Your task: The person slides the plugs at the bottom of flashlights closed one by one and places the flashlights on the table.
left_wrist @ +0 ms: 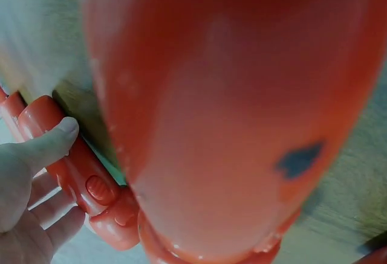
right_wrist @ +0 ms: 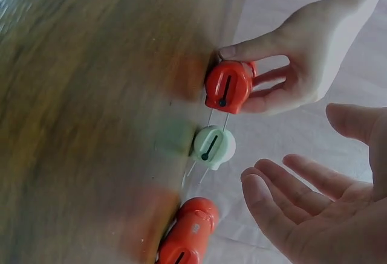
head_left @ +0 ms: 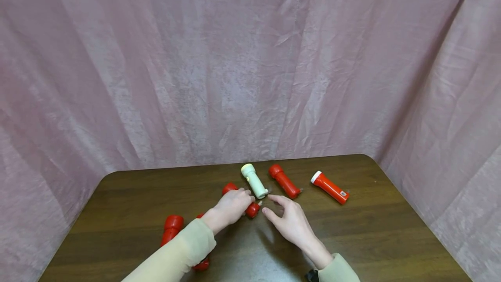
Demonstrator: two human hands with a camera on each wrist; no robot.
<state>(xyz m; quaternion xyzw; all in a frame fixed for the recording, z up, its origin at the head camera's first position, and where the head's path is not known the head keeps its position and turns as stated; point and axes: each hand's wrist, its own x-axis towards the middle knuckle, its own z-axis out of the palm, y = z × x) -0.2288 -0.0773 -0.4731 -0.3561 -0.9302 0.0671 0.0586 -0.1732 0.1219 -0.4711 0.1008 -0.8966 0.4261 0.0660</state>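
My left hand (head_left: 232,206) grips a red flashlight (head_left: 252,210) around its middle on the table. The left wrist view shows the thumb on the body of this flashlight (left_wrist: 97,188), with the fingers on its other side. My right hand (head_left: 291,221) holds nothing; its fingers are spread, close to the tail of a pale green flashlight (head_left: 255,182). In the right wrist view the green flashlight (right_wrist: 214,145) lies beside the gripped one (right_wrist: 228,86). Another red flashlight (head_left: 285,181) lies just past the right hand.
A red flashlight with a white head (head_left: 331,187) lies farther right on the wooden table (head_left: 391,234). At left is a red flashlight (head_left: 172,226), and another (head_left: 201,265) is partly hidden under the left forearm. Pink curtains (head_left: 235,64) hang behind the table.
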